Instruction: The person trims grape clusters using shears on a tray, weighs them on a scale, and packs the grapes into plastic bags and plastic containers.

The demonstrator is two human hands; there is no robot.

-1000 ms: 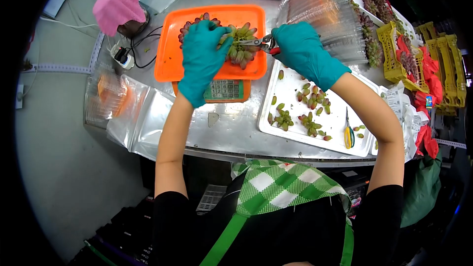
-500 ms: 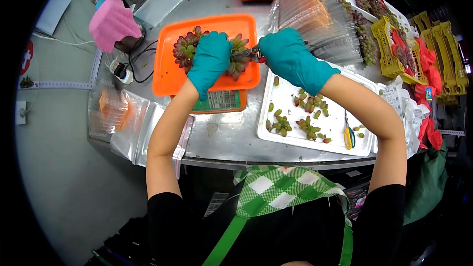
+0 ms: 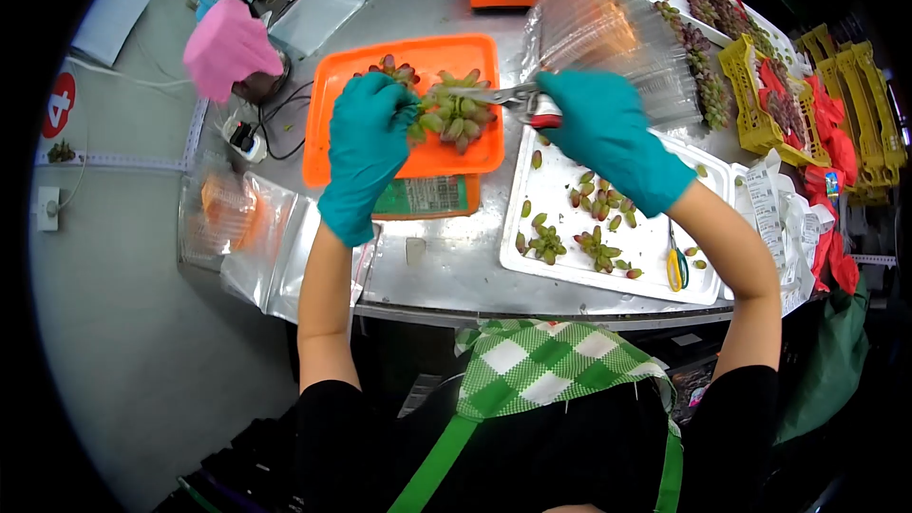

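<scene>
my left hand (image 3: 366, 147) clamps the grape bunch (image 3: 446, 112) over the orange tray (image 3: 332, 128) | my right hand (image 3: 598, 128) grips scissors (image 3: 508, 95), blades seemingly parted, pointing left at the bunch's top | bunch's long axis unclear

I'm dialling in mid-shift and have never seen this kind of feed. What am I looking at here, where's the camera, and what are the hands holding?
There is no machine here: a person in teal gloves works with both hands, and the one camera sits on their head, looking down over their arms, so the view bends at the edges. The left hand grips a grape bunch over an orange tray. The right hand holds scissors with their blades at the bunch. The tray sits on a metal table. To the right is a white tray with loose grapes and yellow snips. Behind it lies a stack of clear boxes, and further right are yellow crates. A pink cloth lies at the far left.
</scene>
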